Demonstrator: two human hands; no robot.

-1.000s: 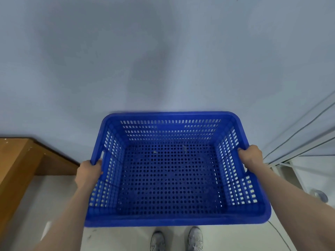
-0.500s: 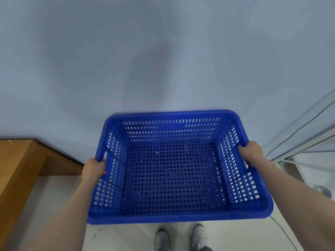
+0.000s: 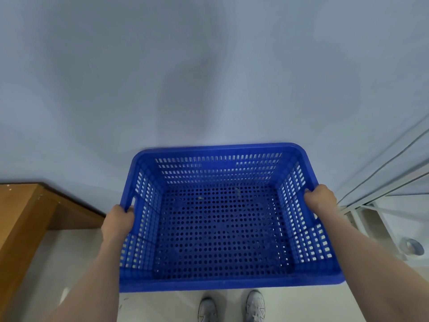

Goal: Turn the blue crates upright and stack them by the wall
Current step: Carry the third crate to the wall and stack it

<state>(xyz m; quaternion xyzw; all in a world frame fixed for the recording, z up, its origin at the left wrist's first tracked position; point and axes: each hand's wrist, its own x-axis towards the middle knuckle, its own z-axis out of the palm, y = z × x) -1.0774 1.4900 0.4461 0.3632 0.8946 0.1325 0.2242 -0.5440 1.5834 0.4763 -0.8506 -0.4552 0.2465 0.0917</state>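
I am looking at a pale grey-blue wall (image 3: 209,66) that is filling most of the view, with a light floor (image 3: 76,252) running along its base. In front of it I am watching a blue crate (image 3: 220,282) being held upright, open side up, above the floor and close to the wall; its far rim is sitting near the wall, though I cannot tell whether they are touching. A wooden desk (image 3: 21,212) is standing well off to the left. The left hand (image 3: 118,220) is wrapping its grip around the crate's left rim by the handle slot, and the right hand (image 3: 321,201) is clamping its grip on the right rim. Two grey shoes (image 3: 255,305) are showing beneath the crate's near edge. A roll of tape (image 3: 411,246) is lying at the right.
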